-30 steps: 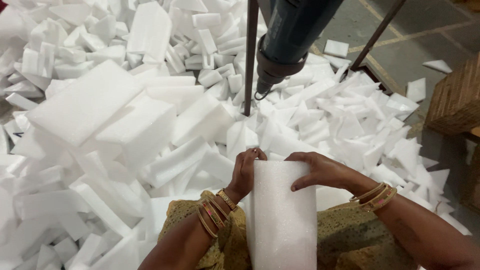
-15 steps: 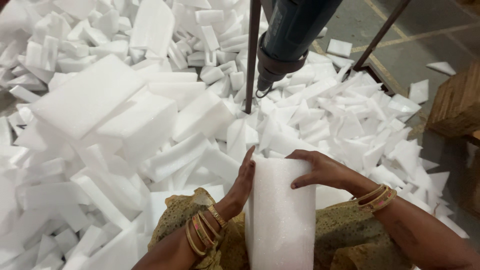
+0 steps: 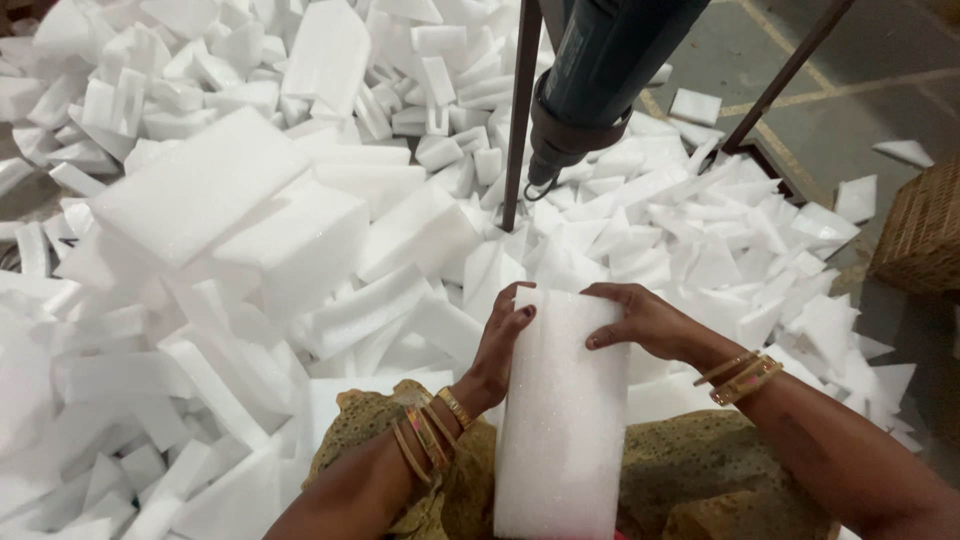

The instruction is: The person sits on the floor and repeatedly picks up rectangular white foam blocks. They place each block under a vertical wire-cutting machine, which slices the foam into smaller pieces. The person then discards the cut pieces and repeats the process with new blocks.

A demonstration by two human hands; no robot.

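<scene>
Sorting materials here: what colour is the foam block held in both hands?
White, faintly speckled: the foam block, gripped by the left hand and right hand, in the head view.

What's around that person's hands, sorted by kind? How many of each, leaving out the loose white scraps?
Long white foam block held upright in both hands: 1
Dark blue-green power tool hanging above: 1
Thin dark metal rods: 2
Brown woven wicker basket: 1
Hands, left and right: 2
Total: 7

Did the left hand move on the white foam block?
Yes. The left hand slid off the top edge of the foam block and down its left side; the block has stayed put under the hanging tool.
</scene>
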